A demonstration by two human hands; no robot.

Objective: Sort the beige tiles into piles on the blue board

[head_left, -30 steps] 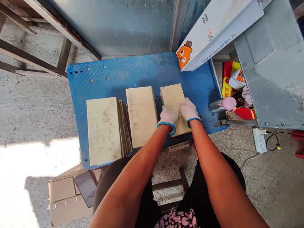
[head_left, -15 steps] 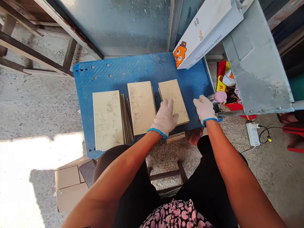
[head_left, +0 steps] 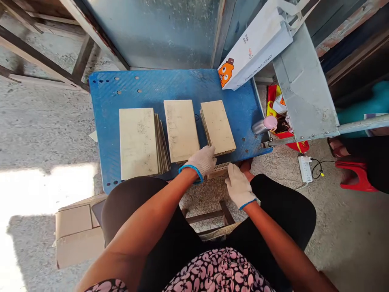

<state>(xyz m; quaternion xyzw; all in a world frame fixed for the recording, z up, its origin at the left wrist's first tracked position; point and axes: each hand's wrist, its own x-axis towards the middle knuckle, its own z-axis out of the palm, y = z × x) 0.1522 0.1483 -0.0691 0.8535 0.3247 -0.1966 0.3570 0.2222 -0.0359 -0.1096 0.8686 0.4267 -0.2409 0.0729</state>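
My left hand (head_left: pixel 199 161), in a white glove with a blue cuff, lies palm down at the near edge of the blue table (head_left: pixel 182 85). Its fingers bend over onto a low stack of thin wooden boards (head_left: pixel 219 169) that sits just below that edge, in front of my knees. Whether those fingers actually grip the stack I cannot tell. My right hand (head_left: pixel 238 186) is apart from the left, lower and to the right, with its fingers stretched out flat and the tips touching the near end of the same low stack. On the table above lie three piles of pale boards side by side: a fanned left pile (head_left: pixel 138 142), a middle pile (head_left: pixel 181 129) and a right pile (head_left: pixel 218 126) (my left hand is just beside the near ends of these last two). A white paper bag (head_left: pixel 258 44) leans at the far right corner, and a metal flask with a pink cap (head_left: pixel 263 125) lies at the table's right edge.
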